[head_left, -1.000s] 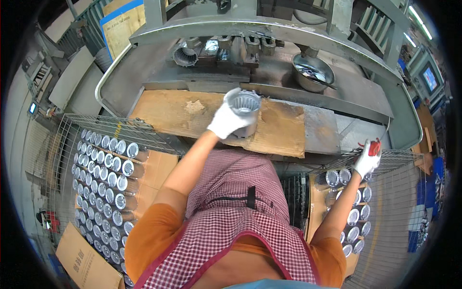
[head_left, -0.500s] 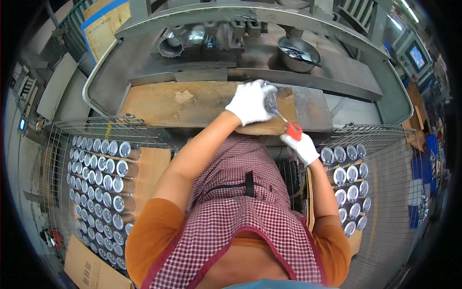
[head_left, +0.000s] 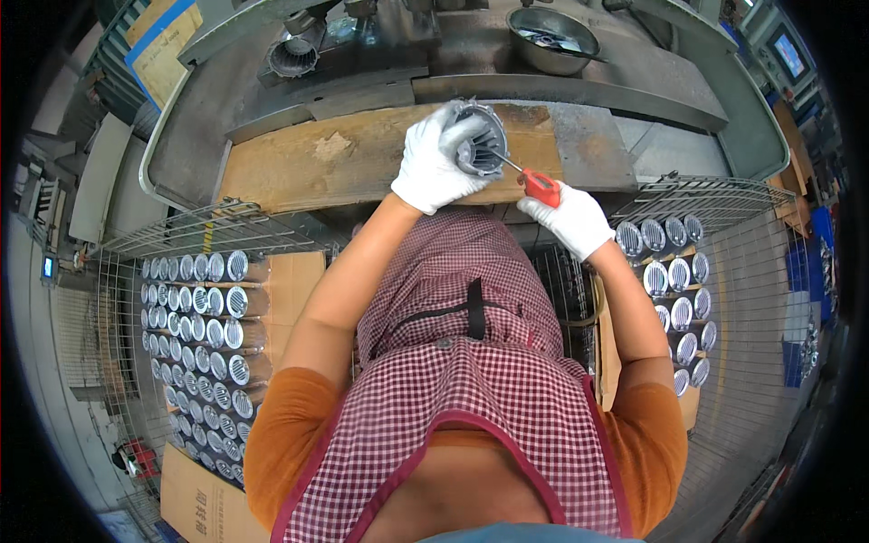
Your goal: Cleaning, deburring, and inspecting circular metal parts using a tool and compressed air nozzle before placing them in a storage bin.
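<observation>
White-gloved, my left hand (head_left: 431, 166) grips a round, finned metal casting (head_left: 486, 143) above the wooden board (head_left: 290, 167). Its open, ribbed end faces up and to the right. My right hand (head_left: 576, 220), gloved too, is closed on the red handle of a screwdriver-like tool (head_left: 541, 187). The thin metal shaft points up and left, its tip at the rim of the casting; whether it touches cannot be made out. Another finned casting (head_left: 292, 56) sits on the machine bed at the far left.
A metal bowl (head_left: 554, 42) with loose pieces stands on the machine bed (head_left: 471, 68). Wire cages on both sides hold stacked round parts (head_left: 237, 335) (head_left: 681, 313) with cardboard between. A control screen (head_left: 789, 56) is at the far right.
My left hand has turned the casting so its ribbed opening shows, and shifted slightly left. The right hand with the tool has risen. The whole view has tilted downward a little.
</observation>
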The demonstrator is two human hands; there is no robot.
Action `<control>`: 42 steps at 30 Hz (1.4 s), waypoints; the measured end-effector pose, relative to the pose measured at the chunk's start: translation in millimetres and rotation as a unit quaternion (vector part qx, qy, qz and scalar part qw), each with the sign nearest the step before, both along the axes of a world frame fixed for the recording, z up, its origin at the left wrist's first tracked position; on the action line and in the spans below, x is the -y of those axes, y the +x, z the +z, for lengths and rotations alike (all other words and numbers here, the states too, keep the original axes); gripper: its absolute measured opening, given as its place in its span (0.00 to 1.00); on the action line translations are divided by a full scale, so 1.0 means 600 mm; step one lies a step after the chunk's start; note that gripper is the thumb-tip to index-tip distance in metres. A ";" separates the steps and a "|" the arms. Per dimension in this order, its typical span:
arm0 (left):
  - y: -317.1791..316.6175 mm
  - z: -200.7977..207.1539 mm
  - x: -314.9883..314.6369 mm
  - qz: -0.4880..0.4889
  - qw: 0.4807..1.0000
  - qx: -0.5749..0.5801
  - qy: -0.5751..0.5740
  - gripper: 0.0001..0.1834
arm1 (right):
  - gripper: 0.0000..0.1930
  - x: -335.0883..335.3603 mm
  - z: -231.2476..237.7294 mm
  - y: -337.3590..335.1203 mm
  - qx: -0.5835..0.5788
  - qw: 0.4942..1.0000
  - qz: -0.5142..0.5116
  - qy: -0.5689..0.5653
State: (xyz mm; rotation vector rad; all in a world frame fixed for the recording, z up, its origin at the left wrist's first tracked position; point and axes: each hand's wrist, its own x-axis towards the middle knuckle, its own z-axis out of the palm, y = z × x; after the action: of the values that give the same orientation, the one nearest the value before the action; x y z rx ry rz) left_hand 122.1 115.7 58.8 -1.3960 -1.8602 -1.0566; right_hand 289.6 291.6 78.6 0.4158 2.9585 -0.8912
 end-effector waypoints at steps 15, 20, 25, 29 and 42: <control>0.007 -0.002 0.001 0.040 0.999 0.006 -0.015 0.38 | 0.27 -0.008 -0.006 -0.008 -0.024 0.998 -0.032 -0.040; 0.002 0.000 -0.002 0.040 0.999 0.018 0.009 0.40 | 0.29 0.014 0.021 -0.004 -0.013 1.000 0.001 -0.024; -0.005 -0.010 -0.003 0.047 0.998 0.005 0.039 0.40 | 0.31 0.020 0.066 0.003 0.127 0.979 -0.005 -0.157; 0.000 -0.003 -0.004 0.062 0.997 0.025 0.030 0.39 | 0.29 -0.004 0.034 -0.002 -0.101 0.986 0.079 -0.103; -0.113 -0.048 0.113 -0.011 0.942 0.335 -0.009 0.39 | 0.28 -0.326 0.101 0.096 -0.307 0.854 -0.420 -0.009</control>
State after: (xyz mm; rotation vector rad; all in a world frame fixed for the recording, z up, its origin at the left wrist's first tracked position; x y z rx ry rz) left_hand 54.2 47.8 30.1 -1.1416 -2.3178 -1.6796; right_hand 347.1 487.5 138.9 1.8347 3.2682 -1.2939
